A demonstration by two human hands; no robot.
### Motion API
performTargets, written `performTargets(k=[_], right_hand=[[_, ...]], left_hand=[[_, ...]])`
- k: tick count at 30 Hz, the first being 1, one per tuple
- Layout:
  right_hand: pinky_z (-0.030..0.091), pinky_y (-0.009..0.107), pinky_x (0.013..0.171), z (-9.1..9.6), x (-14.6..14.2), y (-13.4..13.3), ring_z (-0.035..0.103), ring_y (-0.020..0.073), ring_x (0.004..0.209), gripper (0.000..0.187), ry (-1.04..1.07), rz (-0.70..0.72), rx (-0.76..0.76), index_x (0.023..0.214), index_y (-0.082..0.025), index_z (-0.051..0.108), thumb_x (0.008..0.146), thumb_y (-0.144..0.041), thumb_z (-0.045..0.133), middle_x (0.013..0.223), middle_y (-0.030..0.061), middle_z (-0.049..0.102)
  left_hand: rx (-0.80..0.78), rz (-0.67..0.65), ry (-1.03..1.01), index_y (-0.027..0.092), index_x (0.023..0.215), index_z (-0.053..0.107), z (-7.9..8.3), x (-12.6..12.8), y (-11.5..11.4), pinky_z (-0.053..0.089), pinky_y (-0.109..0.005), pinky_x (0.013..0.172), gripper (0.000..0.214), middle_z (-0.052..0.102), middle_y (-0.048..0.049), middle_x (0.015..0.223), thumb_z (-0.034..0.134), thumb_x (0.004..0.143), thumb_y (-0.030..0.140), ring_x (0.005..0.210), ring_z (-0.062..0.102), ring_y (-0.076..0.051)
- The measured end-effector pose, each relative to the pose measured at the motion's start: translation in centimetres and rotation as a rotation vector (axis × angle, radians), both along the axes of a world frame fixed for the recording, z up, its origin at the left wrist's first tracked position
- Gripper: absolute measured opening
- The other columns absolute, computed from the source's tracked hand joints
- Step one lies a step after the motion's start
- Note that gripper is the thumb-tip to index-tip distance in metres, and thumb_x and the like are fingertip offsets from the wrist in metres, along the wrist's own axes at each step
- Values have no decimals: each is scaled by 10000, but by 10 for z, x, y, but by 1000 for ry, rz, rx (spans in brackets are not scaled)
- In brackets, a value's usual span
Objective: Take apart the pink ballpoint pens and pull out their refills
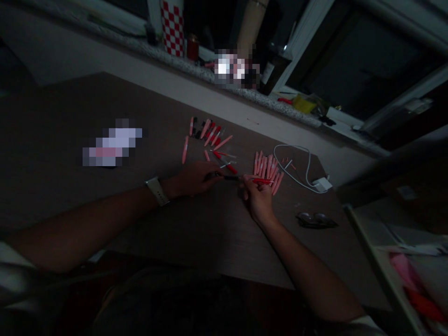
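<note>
My left hand (196, 178), a watch (157, 190) on its wrist, is closed at the fingertips on a small black piece that looks like a pen cap (218, 174). Pinched in my right hand (259, 200) is a red pen (262, 181); a dark length reaches from it toward the left fingertips. Whether the two pieces touch is too dim to tell. Just beyond the right hand lies a row of pink pens (265, 164). Past the left hand are scattered pink and red pen parts (211, 134), with a loose red barrel (229, 168) nearer the hands.
A white cable with a charger (322, 185) lies at the table's right, and eyeglasses (317, 220) sit nearer. A blurred-out bright object (114, 145) rests at left. On the granite windowsill (140, 46) stand a checkered container (172, 28) and a red jar (192, 46).
</note>
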State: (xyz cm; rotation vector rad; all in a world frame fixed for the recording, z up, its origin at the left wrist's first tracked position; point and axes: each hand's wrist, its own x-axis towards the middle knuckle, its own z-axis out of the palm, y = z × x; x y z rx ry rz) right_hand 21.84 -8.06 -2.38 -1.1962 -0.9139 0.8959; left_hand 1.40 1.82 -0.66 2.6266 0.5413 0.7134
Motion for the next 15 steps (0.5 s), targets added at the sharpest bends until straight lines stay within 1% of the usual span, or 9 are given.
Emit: performTargets(k=[5, 9, 12, 15], right_hand=[[261, 205, 368, -3, 4, 3, 385, 59, 380, 354, 26, -100, 14, 792, -177, 638, 774, -520, 719, 577, -35, 607], [243, 209, 359, -5, 7, 6, 365, 62, 372, 398, 15, -166, -1, 690, -187, 592, 801, -562, 664, 523, -41, 543], [245, 211, 355, -3, 6, 5, 362, 61, 366, 415, 10, -150, -9, 675, -189, 579, 789, -577, 670, 506, -50, 525], [266, 209, 353, -1, 2, 3, 388, 61, 374, 399, -11, -92, 5, 771, -183, 614, 763, -571, 708, 552, -46, 578]], left_hand=[[-14, 42, 1, 175, 1087, 644, -4, 0, 1, 497, -324, 840, 226, 691, -64, 1031, 515, 971, 320, 947, 644, -193], [-31, 61, 27, 186, 1115, 643, -6, -1, 1, 494, -308, 821, 252, 694, -63, 1044, 508, 972, 344, 946, 648, -194], [-38, 55, 31, 188, 1109, 645, -5, -1, 1, 488, -297, 823, 249, 693, -53, 1029, 513, 972, 348, 937, 649, -192], [-52, 17, 45, 183, 1096, 651, -2, -1, 0, 480, -297, 829, 231, 698, -41, 1003, 520, 982, 335, 907, 646, -184]])
